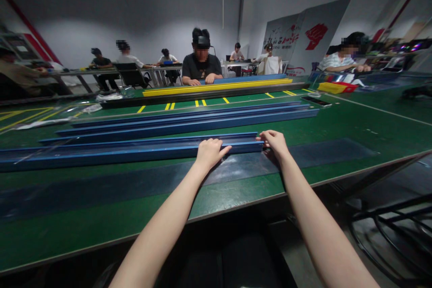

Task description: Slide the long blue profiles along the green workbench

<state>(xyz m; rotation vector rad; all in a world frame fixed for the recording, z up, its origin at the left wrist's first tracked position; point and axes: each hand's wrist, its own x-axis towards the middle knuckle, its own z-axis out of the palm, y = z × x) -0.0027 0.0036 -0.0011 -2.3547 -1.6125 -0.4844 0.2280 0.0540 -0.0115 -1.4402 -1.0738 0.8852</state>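
Along the near edge of the green bench [236, 193], my left hand [209, 152] grips the long, smooth blue channel [135, 150]'s raised wall; my right hand [274, 140] curls its fingers around the channel's right end.

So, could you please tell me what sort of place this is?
Probably a workshop or light assembly hall: long blue channels lie on a green work table, a yellow strip lies farther back, and several people sit working at tables behind.
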